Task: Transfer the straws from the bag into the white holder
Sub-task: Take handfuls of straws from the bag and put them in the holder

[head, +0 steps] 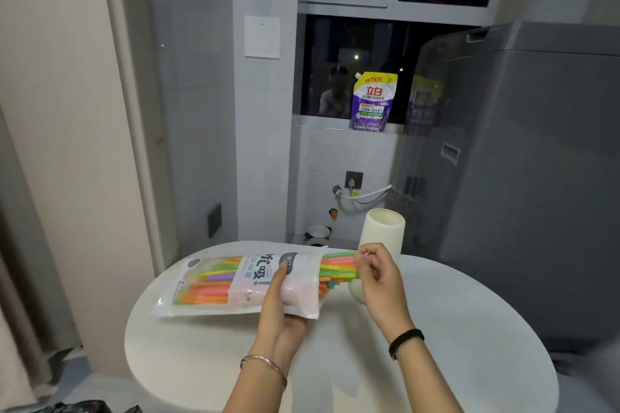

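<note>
The bag [241, 282] is a long, flat plastic pouch, clear at its left end and milky white with printed lettering toward the middle, lying lengthwise and held slightly off the round white table [436, 329]. Through it the straws [337, 266] show in bright bands of orange, pink, yellow, green and purple, and a bunch of their ends sticks out of the open right mouth. The left hand [285, 308] grips the bag from below near that mouth, thumb pressed on top over the print. The right hand [377, 273] has its fingertips closed in a pinch on the ends of the protruding straws. The white holder [382, 233], a tall plain cylinder with an open top, stands upright just behind the right hand on the far side of the table. The tabletop in front of both wrists is bare right to its near edge, and there is free surface to the right of the holder too. A grey washing machine [523, 178] stands close by the table's right side.
</note>
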Tool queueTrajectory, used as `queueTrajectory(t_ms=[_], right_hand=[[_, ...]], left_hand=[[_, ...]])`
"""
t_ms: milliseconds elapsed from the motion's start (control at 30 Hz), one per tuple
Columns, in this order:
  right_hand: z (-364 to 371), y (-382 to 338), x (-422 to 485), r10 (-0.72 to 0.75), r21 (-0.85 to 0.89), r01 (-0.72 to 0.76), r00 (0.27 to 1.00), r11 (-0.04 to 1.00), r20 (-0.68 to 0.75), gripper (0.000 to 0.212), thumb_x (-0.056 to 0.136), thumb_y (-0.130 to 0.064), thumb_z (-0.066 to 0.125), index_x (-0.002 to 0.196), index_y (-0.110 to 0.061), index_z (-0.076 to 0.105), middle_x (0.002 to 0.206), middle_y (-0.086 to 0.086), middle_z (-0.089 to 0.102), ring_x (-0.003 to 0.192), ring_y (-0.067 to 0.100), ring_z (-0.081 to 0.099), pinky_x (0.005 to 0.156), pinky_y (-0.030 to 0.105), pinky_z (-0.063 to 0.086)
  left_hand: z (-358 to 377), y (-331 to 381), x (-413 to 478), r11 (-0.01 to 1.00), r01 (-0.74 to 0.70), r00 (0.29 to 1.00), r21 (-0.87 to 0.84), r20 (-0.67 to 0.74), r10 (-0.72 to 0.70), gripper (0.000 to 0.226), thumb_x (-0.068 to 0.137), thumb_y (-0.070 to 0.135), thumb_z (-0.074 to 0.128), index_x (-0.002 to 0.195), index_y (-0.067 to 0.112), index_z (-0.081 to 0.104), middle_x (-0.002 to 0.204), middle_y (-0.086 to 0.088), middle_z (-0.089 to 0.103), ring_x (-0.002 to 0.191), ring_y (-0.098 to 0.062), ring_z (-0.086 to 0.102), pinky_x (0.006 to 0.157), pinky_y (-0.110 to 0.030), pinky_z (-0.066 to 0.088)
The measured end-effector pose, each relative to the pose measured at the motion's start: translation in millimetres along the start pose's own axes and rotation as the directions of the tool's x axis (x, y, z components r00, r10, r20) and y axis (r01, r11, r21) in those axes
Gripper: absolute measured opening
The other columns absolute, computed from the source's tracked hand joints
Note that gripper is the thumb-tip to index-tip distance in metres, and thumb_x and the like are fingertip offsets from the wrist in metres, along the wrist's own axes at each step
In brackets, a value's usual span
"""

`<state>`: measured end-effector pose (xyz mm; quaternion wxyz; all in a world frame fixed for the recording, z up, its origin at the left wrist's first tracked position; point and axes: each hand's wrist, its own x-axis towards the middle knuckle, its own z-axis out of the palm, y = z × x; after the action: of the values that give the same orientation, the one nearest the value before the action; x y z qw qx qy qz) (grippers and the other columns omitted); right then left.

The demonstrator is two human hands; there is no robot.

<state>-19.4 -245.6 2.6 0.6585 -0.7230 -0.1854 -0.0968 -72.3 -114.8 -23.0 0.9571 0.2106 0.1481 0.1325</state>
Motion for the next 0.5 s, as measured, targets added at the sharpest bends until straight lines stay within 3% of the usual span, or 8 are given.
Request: queueTrajectory(t_ms=[100, 200, 333, 500], right_hand=[[-9, 0, 5, 0.044, 0.15, -0.024, 0.99, 0.988, -0.131, 0.008, 0.091, -0.01, 0.055, 0.084, -0.012, 0.054, 0.061, -0.005, 0.052, 0.052, 0.002, 0.047, 0.054, 0.016, 0.038], [-8, 0, 4, 0.095, 0.179, -0.079, 0.992, 0.981, -0.086, 0.008, 0.088, -0.021, 0.062, 0.089, -0.013, 0.058, 0.071, -0.004, 0.062, 0.056, -0.004, 0.057, 0.049, 0.008, 0.041], [-9, -1, 4, 0.125, 0.179, -0.119, 0.992, 0.977, -0.024, 0.01, 0.089, -0.012, 0.06, 0.079, -0.013, 0.062, 0.071, -0.002, 0.059, 0.054, -0.006, 0.055, 0.049, 0.007, 0.041], [-23, -5, 9, 0.181, 0.324, -0.082, 0.94, 0.943, -0.29, 0.012, 0.089, -0.021, 0.06, 0.077, -0.019, 0.061, 0.057, -0.003, 0.048, 0.048, 0.007, 0.043, 0.051, 0.018, 0.038]], left_hand=[[-3, 2, 3, 0.999, 0.003, 1.0, -0.036, 0.008, -0.003, 0.009, 0.09, 0.018, 0.062, 0.099, 0.015, 0.063, 0.079, -0.009, 0.077, 0.065, -0.025, 0.074, 0.073, -0.048, 0.059], [-2, -2, 4, 1.0, 0.029, 0.999, -0.005, 0.023, -0.028, 0.016, 0.088, 0.016, 0.064, 0.104, 0.015, 0.064, 0.086, -0.011, 0.078, 0.07, -0.027, 0.075, 0.07, -0.051, 0.059], [-1, -5, 5, 0.999, 0.033, 0.999, 0.011, 0.035, -0.034, 0.025, 0.086, 0.017, 0.067, 0.11, 0.019, 0.063, 0.093, -0.01, 0.077, 0.076, -0.027, 0.075, 0.07, -0.05, 0.06], [0, -1, 6, 0.998, -0.008, 1.0, -0.055, -0.011, 0.008, 0.012, 0.09, 0.018, 0.063, 0.102, 0.017, 0.061, 0.079, -0.008, 0.078, 0.066, -0.024, 0.075, 0.068, -0.047, 0.06]])
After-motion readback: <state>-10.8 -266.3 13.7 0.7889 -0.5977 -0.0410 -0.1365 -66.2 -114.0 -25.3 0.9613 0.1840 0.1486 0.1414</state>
